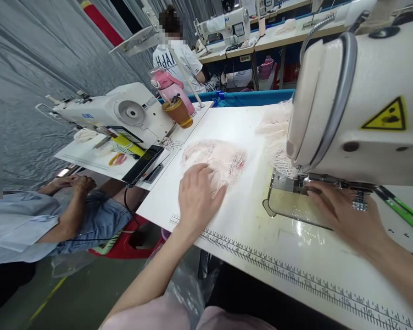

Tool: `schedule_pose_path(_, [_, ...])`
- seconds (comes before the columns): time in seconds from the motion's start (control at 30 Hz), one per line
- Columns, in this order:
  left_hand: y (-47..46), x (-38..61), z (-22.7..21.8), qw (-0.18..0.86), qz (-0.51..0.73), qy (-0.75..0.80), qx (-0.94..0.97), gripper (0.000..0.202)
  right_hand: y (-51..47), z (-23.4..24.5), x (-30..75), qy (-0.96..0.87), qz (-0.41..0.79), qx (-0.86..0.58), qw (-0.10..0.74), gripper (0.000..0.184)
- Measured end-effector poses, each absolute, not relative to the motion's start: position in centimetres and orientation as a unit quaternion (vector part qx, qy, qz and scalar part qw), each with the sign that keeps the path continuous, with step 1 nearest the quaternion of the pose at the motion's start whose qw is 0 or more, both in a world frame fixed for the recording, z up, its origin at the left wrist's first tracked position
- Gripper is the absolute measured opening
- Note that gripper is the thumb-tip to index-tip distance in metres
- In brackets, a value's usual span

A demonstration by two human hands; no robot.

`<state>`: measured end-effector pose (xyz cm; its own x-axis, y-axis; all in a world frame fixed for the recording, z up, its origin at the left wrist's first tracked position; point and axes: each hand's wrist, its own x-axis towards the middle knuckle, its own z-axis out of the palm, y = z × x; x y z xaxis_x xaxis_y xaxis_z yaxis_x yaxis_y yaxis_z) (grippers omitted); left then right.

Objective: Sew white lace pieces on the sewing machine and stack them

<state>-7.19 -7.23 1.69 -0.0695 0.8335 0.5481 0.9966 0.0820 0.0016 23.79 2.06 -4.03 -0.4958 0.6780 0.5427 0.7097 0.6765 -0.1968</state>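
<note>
My left hand (pixel 198 197) lies flat, fingers extended, on a piece of pale pink lace fabric (pixel 227 153) spread on the white table. Reddish marks show on the fabric's right part. My right hand (pixel 347 215), wearing a sparkling ring, reaches under the sewing machine head (pixel 351 105) beside the presser foot (pixel 301 181). Its thumb and forefinger point left, slightly apart, with nothing visible between them; the other fingers are partly hidden. More pale gathered lace (pixel 278 146) lies behind and left of the needle area, apart from both hands.
Green-handled scissors (pixel 404 213) lie right of my right hand. A printed ruler (pixel 278 266) runs along the table's front edge. At the far left corner stand an amber cup (pixel 179 112) and a pink bottle (pixel 172 87). A second sewing machine (pixel 124 112) and a seated person are at left.
</note>
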Motion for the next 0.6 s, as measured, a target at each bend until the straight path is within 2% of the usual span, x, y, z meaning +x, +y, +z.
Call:
schedule_pose_path(0.07, [-9.1, -9.0, 1.1, 0.167, -0.223, -0.724, -0.632, 0.03, 1.8, -3.6, 23.5, -0.872, -0.043, -0.393, 0.288, 0.03])
schedule_pose_path(0.17, [-9.9, -10.4, 0.6, 0.074, -0.33, -0.736, -0.587, 0.014, 1.7, -3.0, 23.2, -0.871, -0.033, -0.406, 0.276, 0.029])
schedule_pose_path(0.27, [-9.6, -11.1, 0.9, 0.018, -0.41, -0.736, -0.539, 0.011, 1.7, -2.5, 23.0, -0.868, 0.011, -0.43, 0.249, 0.03])
schedule_pose_path(0.37, [-9.2, -11.8, 1.7, 0.028, -0.477, -0.725, -0.496, 0.013, 1.8, -2.3, 22.9, -0.868, 0.019, -0.435, 0.241, 0.033])
schedule_pose_path(0.53, [-9.4, -10.3, 4.9, 0.128, -0.578, -0.655, -0.469, 0.018, 1.8, -2.2, 22.8, -0.865, -0.022, -0.431, 0.255, 0.035])
schedule_pose_path(0.6, [-9.9, -8.3, 6.9, 0.085, -0.577, -0.62, -0.525, 0.024, 1.9, -2.0, 22.6, -0.862, -0.019, -0.435, 0.26, 0.034])
